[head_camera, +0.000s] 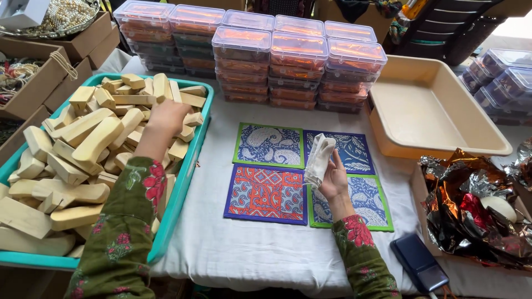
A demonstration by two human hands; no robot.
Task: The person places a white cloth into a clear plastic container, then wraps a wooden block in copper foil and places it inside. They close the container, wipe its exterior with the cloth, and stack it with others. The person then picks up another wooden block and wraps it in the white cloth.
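My left hand (166,117) reaches into a teal tray (183,182) heaped with several pale wooden blocks (88,144); its fingers are buried among the blocks, so its grip is hidden. My right hand (334,178) holds a small white cloth pouch (319,158) upright above four patterned fabric mats (266,191) laid in a square on the white tablecloth (244,249). Both sleeves are green with red flowers.
Stacks of clear lidded boxes (299,61) with orange contents stand behind the mats. A cream plastic tray (432,111) sits at right, crinkled foil wrap (471,205) in front of it, a dark blue phone-like case (419,263) near the front edge. Cardboard boxes (39,83) are at far left.
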